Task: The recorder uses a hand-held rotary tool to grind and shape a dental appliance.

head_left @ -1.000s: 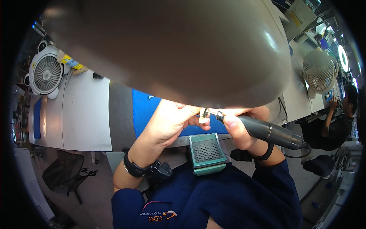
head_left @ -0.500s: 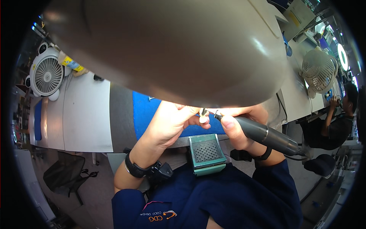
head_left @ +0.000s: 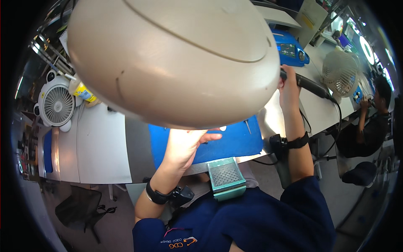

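Observation:
Out to the right, past the lamp's edge, my right hand (head_left: 289,90) is raised and closed round a black rotary handpiece (head_left: 310,87) with a cord at its back end. The front end of the handpiece is out of sight. My left hand (head_left: 184,147) is over the blue mat (head_left: 241,147), its upper part covered by the lamp. Just under the lamp's rim shows a small tooth-coloured piece (head_left: 223,128) at the left fingers, which appear to pinch it, though the grip itself is hidden. Some left fingers stretch to the right.
A large beige lamp head (head_left: 176,71) blocks much of the bench. A thin metal tool (head_left: 247,127) lies on the mat. Below is a green tray with a perforated plate (head_left: 226,174). A blue control unit (head_left: 289,50) and fans (head_left: 57,105) stand around; another person (head_left: 369,122) works at right.
My right hand has moved away from my left, up and to the right, with the handpiece. The view has shifted, showing the blue unit and more of the mat.

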Demonstrator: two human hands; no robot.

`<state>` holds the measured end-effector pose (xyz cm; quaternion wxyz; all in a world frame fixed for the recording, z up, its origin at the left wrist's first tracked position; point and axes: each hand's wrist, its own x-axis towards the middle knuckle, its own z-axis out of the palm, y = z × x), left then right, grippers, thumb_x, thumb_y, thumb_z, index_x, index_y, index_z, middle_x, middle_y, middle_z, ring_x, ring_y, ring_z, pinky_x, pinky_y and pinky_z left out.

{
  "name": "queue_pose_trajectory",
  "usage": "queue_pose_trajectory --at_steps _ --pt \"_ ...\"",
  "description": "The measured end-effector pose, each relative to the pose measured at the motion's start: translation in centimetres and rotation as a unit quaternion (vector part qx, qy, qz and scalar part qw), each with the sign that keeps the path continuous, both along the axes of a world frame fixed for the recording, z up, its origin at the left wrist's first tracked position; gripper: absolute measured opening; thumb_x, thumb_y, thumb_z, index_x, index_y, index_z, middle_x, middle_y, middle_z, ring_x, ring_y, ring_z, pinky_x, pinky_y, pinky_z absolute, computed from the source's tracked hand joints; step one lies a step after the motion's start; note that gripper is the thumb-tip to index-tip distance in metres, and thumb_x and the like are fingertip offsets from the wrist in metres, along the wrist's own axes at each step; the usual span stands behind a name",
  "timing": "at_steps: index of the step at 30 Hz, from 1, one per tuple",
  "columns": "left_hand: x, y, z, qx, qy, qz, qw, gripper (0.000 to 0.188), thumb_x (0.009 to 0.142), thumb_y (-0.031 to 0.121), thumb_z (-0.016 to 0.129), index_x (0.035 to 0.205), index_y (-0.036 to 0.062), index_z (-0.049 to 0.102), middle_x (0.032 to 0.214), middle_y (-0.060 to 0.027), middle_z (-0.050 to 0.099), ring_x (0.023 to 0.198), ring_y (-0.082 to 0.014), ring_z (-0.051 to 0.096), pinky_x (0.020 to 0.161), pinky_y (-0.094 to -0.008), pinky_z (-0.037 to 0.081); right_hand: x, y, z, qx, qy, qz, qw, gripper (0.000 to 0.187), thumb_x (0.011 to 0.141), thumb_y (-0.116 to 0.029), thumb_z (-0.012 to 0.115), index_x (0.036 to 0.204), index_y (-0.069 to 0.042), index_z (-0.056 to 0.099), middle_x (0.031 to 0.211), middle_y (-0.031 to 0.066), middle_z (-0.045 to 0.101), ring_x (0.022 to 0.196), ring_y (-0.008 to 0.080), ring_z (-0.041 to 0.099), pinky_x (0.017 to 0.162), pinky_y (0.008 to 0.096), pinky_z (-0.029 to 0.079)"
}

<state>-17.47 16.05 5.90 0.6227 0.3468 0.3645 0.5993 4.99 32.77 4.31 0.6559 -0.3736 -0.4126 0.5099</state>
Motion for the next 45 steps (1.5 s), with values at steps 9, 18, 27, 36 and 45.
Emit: queue_pose_trajectory --at_steps 9,18,27,36,45 --pt "-0.8 0.1 -0.8 -0.019 -0.005 -0.006 1.0 0.027 0.087 0.02 0.049 0.102 -0.0024 0.051 0.091 -0.0103 0.057 0.084 -0.017 0.058 0.068 -0.0276 0.052 1.8 3.6 -4.8 0.055 -0.287 -0.164 0.942 0.018 0.071 -0.016 0.064 0.063 -0.001 0.057 0.057 0.0035 0.055 0.057 0.0083 0.05 0.055 0.0233 0.038" --pt "-1.0 0.1 -0.4 -0.029 -0.02 -0.003 0.999 0.023 0.088 0.02 0.047 0.098 -0.0004 0.051 0.088 -0.0097 0.057 0.082 -0.0167 0.058 0.065 -0.0265 0.053 2.5 3.8 -5.5 0.153 -0.38 -0.123 0.904 0.014 0.068 -0.012 0.061 0.061 -0.002 0.055 0.054 0.0044 0.055 0.049 0.0102 0.05 0.05 0.0243 0.038" --pt "-0.7 0.0 0.3 -0.027 -0.019 -0.022 0.999 0.022 0.088 0.02 0.047 0.097 0.0 0.051 0.087 -0.0088 0.058 0.08 -0.0165 0.058 0.064 -0.027 0.053 2.7 3.4 -5.2 0.141 -0.371 -0.131 0.909 0.016 0.072 -0.013 0.059 0.062 -0.002 0.052 0.054 0.0009 0.05 0.052 0.0066 0.044 0.049 0.023 0.034" --pt "-1.0 0.0 0.2 -0.024 -0.021 -0.024 0.999 0.024 0.087 0.02 0.048 0.099 -0.001 0.051 0.087 -0.0093 0.058 0.08 -0.0167 0.058 0.063 -0.0272 0.053 2.7 3.4 -5.2 0.141 -0.396 -0.132 0.898 0.016 0.072 -0.013 0.059 0.062 -0.002 0.053 0.054 0.0009 0.05 0.052 0.0074 0.045 0.05 0.0237 0.035" --pt "-0.9 0.0 0.2 -0.034 -0.016 -0.028 0.999 0.025 0.088 0.02 0.047 0.102 -0.0009 0.049 0.088 -0.0086 0.056 0.08 -0.0164 0.058 0.063 -0.0267 0.053 2.7 3.9 -5.9 0.138 -0.414 -0.116 0.892 0.014 0.071 -0.013 0.061 0.064 -0.002 0.055 0.059 0.0035 0.056 0.054 0.0089 0.05 0.053 0.0237 0.039"
